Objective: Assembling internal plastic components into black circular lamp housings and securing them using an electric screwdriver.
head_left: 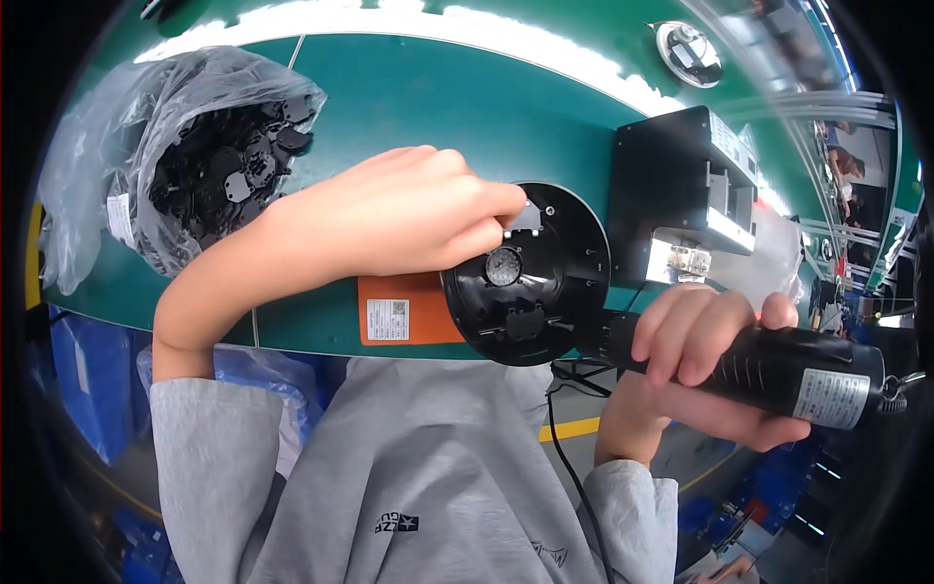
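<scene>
My left hand (418, 216) reaches across from the left, fingers closed at a small dark plate (526, 216) inside a round, glossy black housing (574, 258). A perforated disc (503, 266) sits in the housing's middle, and a second small black plate (525, 323) lies near its lower edge. In my right hand (696, 336) is a black electric screwdriver (769, 355), held level with fingers wrapped round its body. Its front end points left at the lower plate, where the thin bit reaches over the housing.
An orange sheet (428, 311) with a white label lies partly under the housing. A clear plastic bag (146, 175) full of black parts (233, 161) stands at the left. To the right is a black metal box (662, 185); a round white device (689, 54) lies far back.
</scene>
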A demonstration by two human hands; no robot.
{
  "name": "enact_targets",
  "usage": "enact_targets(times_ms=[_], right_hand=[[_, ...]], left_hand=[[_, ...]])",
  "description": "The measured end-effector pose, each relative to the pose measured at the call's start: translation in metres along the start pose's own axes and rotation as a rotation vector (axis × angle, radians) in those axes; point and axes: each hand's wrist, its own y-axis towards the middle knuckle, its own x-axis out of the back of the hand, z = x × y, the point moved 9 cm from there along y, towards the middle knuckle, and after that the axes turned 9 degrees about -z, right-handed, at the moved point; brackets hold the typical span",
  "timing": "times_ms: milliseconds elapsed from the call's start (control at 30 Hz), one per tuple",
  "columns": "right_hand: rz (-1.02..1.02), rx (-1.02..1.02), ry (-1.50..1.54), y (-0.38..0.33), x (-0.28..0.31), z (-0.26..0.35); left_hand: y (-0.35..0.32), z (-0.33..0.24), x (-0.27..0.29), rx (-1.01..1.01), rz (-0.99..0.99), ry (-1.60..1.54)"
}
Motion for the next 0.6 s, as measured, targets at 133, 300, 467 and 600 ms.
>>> enact_targets(times_ms=[133, 300, 467, 600], right_hand=[[0.015, 0.003, -0.013, -0.003, -0.002, -0.006], [0.013, -0.012, -0.007, -0.001, -0.002, -0.013], [0.007, -0.024, -0.028, 0.000, 0.000, -0.022], [0.127, -0.041, -0.002, -0.001, -0.007, -0.027]], left_hand=[[-0.002, 0.001, -0.002, -0.026, -0.006, 0.024], [-0.004, 0.002, -0.001, -0.039, -0.025, 0.020], [-0.005, 0.002, -0.002, -0.070, -0.059, 0.024], [-0.006, -0.002, -0.004, -0.055, -0.057, 0.106]])
